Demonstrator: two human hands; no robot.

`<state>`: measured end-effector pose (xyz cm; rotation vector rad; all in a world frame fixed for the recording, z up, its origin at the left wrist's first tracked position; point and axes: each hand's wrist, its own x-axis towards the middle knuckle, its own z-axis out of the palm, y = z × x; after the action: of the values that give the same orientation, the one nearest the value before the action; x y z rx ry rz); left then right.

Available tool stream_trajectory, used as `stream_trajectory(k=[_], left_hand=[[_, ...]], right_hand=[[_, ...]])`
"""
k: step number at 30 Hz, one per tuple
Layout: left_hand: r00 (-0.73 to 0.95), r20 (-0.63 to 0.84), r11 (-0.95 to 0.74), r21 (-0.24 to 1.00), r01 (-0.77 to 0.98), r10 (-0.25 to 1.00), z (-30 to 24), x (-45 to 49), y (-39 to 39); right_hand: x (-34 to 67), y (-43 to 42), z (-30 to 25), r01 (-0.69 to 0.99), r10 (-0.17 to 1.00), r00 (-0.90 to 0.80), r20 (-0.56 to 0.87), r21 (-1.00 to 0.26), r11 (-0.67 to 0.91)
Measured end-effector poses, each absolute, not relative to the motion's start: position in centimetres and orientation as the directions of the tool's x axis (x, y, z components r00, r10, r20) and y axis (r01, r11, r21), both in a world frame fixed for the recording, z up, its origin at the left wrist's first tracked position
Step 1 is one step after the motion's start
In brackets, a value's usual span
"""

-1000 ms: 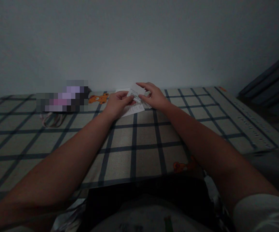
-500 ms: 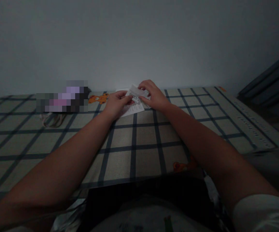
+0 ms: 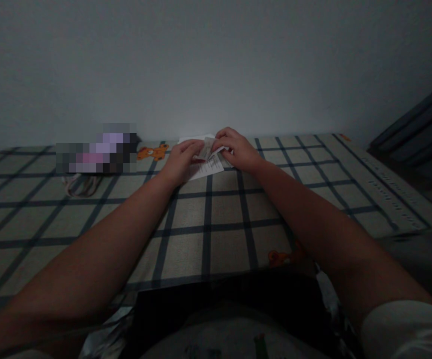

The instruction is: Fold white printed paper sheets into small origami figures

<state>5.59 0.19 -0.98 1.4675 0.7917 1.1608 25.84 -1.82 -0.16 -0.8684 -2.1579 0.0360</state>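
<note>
Both hands are together near the back of the table, over a white printed sheet of paper [image 3: 205, 172] lying on the cloth. My left hand [image 3: 181, 158] has its fingers closed on the left side of a small, creased piece of paper [image 3: 209, 144]. On the other side, my right hand [image 3: 238, 149] pinches that same piece between thumb and fingers. The piece is bent and raised above the flat sheet, and faint print shows on it. My fingers hide parts of both papers.
A checked tablecloth [image 3: 223, 244] with orange bear prints covers the table, which meets a plain wall [image 3: 216, 65]. At the left lies a blurred-out purple and dark item [image 3: 107, 149] with a looped cable [image 3: 81, 187]. Dark slanted panels [image 3: 425, 132] stand at the far right.
The small paper has been turned and bent between my fingers, so its dark printed patch no longer shows. My fingers have shifted slightly; both arms stay nearly in place.
</note>
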Motion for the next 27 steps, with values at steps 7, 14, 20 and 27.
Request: stream_trajectory(k=[7,14,20,27], left_hand=[[0.407,0.266,-0.271,0.961,-0.047,0.874,-0.6,5.6,-0.9],[0.365,0.268,-0.244,0.963,-0.110,0.892,-1.1,5.8,-0.5],[0.352,0.351,-0.375,0.927,0.001,0.868,-1.4,5.4,0.1],[0.363,0.417,-0.504,0.842,0.191,0.833,-0.7,5.3,-0.6]], right_hand=[[25.6,-2.2,-0.1,0.574,0.613,-0.451,0.648,-0.316,0.756],[25.7,-2.0,-0.4,0.621,0.626,-0.473,0.620,-0.270,0.736],[25.7,-1.9,-0.5,0.619,0.622,-0.492,0.609,-0.257,0.742],[25.5,-2.5,-0.1,0.640,0.643,-0.483,0.594,-0.262,0.722]])
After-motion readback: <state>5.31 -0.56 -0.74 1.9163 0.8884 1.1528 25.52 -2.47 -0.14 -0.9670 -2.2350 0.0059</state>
